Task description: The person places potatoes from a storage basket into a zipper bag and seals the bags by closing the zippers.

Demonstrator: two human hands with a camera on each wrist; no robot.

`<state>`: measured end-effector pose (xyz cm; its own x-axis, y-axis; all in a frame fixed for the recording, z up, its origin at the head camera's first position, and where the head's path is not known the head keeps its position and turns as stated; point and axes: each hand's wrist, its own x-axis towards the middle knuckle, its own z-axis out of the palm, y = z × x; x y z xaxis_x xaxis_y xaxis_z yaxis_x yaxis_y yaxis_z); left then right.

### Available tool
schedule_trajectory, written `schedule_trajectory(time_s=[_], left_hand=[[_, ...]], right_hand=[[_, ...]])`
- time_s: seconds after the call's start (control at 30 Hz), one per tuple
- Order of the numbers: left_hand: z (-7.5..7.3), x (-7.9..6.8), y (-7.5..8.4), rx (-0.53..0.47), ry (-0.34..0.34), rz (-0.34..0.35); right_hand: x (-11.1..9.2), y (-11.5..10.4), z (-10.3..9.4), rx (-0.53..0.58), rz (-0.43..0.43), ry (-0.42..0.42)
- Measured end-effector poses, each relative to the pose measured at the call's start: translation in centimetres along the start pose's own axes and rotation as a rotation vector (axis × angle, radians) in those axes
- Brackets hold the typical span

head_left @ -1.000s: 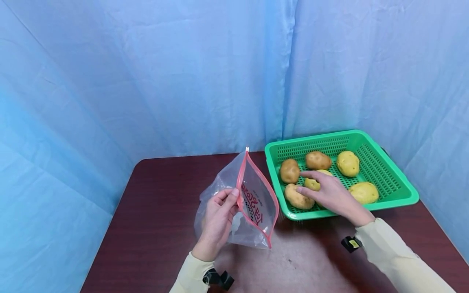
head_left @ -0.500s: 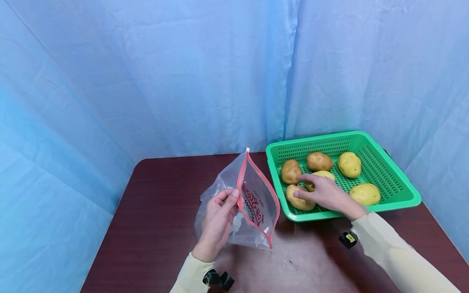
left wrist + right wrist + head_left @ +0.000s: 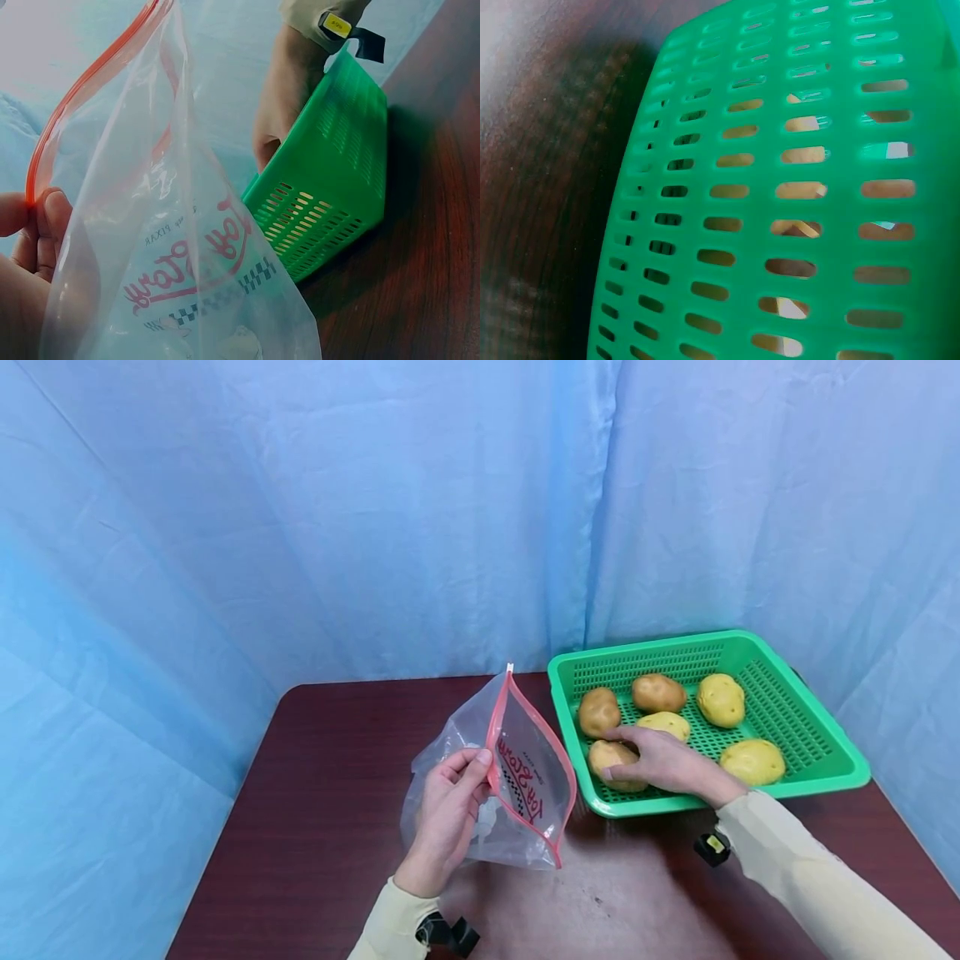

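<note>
My left hand [image 3: 453,802] pinches the red zip edge of a clear zip bag [image 3: 468,727], thumb on top and fingers beneath. The bag's mouth gapes toward the basket, and red lettering shows through its side. Inside the green basket [image 3: 825,718], my right hand [image 3: 667,764] grips the front-left potato [image 3: 615,760], thumb on its near side and fingers on its far side. A brown potato [image 3: 598,712] and a yellow potato [image 3: 666,724] lie close by that hand. In the right wrist view the slotted basket wall [image 3: 832,247] mostly hides the hand's work.
Farther back in the basket lie a brown potato [image 3: 658,692] and a yellow potato [image 3: 722,699]; another yellow potato [image 3: 752,762] sits at the front right. Everything stands on a dark red-brown table [image 3: 322,810]. Blue curtains [image 3: 420,527] hang behind and at both sides.
My right hand has lowered onto the front-left potato, and its thumb and fingers have closed around it. The left hand holds the bag nearly unmoved; the view has shifted slightly.
</note>
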<state>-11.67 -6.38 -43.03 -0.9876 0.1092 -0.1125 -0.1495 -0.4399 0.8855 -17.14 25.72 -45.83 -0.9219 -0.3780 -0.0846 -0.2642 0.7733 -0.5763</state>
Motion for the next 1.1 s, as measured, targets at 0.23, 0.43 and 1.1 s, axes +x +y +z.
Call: schedule_trajectory(time_s=[0.23,0.43,1.1], left_hand=[[0.0,0.0,0.1,0.008,0.005,-0.008],[-0.1,-0.1,0.1,0.006,0.006,-0.015],[-0.1,-0.1,0.1,0.000,0.007,-0.008]], right_hand=[[0.3,0.1,0.3,-0.021,-0.018,-0.054],[0.1,0.2,0.1,-0.039,-0.051,-0.027],[-3.4,-2.1,-2.5,0.132,0.039,0.169]])
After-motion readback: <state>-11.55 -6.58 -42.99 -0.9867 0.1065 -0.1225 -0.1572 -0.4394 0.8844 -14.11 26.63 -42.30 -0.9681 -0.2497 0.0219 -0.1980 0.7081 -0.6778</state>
